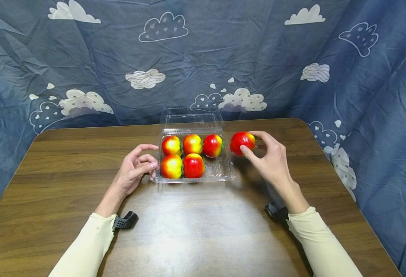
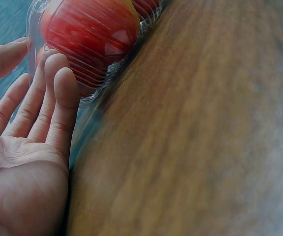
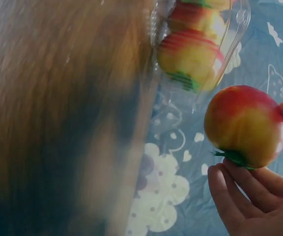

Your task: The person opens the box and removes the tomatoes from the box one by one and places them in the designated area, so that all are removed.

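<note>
A hinged clear plastic container [image 1: 218, 175] stands on the table with its lid [image 1: 192, 120] raised at the back. Inside sit red-and-yellow fruits with green leaves: three along the back row, including one at the right [image 1: 212, 146], and two in front, one of them deep red [image 1: 194, 166]. The front right spot holds none. My left hand [image 1: 133, 169] is at the container's left side, its fairly straight fingers at the ribbed wall. Just right of the container, my right hand [image 1: 270, 159] pinches another red-and-yellow fruit [image 1: 242, 143] between thumb and fingers, its green leaf [image 3: 234, 157] pointing toward the fingers.
The brown wood-grain table [image 1: 175, 231] ends behind the container at a blue cloud-patterned cloth [image 1: 189, 57]. That cloth also hangs along the right side. Dark wrist devices, one on the left [image 1: 126, 220] and one on the right [image 1: 276, 212], stick out near the sleeves.
</note>
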`<state>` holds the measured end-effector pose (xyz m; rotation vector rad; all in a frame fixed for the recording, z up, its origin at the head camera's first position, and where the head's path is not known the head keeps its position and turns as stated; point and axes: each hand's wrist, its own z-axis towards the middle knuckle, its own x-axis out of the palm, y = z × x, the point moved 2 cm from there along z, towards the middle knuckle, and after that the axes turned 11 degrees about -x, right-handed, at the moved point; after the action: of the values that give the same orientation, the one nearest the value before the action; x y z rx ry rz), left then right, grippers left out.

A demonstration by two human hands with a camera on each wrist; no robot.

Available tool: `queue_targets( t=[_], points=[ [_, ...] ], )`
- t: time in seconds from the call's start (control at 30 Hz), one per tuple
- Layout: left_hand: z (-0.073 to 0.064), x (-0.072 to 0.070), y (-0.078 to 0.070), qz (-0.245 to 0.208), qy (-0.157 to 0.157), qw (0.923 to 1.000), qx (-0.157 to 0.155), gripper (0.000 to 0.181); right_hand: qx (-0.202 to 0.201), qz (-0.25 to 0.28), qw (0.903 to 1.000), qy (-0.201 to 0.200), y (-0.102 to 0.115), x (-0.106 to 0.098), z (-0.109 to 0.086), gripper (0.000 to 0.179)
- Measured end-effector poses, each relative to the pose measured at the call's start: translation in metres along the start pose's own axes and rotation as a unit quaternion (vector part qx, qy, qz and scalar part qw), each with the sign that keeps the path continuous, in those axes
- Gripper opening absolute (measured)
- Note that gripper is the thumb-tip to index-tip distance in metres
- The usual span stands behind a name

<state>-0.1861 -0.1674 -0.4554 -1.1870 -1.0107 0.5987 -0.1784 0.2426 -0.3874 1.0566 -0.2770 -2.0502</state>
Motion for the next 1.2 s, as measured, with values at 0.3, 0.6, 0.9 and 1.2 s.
queue_targets(
  t=[0.3,0.6,0.9,1.2],
  points=[
    [0.0,0.0,0.0,0.001,-0.003,1.0,-0.003,0.046,0.031,-0.021,0.9993,0.006,-0.013,-0.003,-0.001,0.04],
    [0.0,0.0,0.0,0.0,-0.004,1.0,-0.003,0.046,0.028,-0.062,0.9975,0.017,-0.019,0.0,-0.003,0.043],
    [-0.001,0.001,-0.001,0.001,-0.012,0.9999,-0.011,0.046,0.011,-0.088,0.9955,0.033,-0.021,0.003,-0.005,0.05],
    [0.0,0.0,-0.001,-0.001,0.0,1.0,0.0,0.046,0.008,-0.098,0.9941,0.045,-0.022,0.005,-0.007,0.051]
  ],
)
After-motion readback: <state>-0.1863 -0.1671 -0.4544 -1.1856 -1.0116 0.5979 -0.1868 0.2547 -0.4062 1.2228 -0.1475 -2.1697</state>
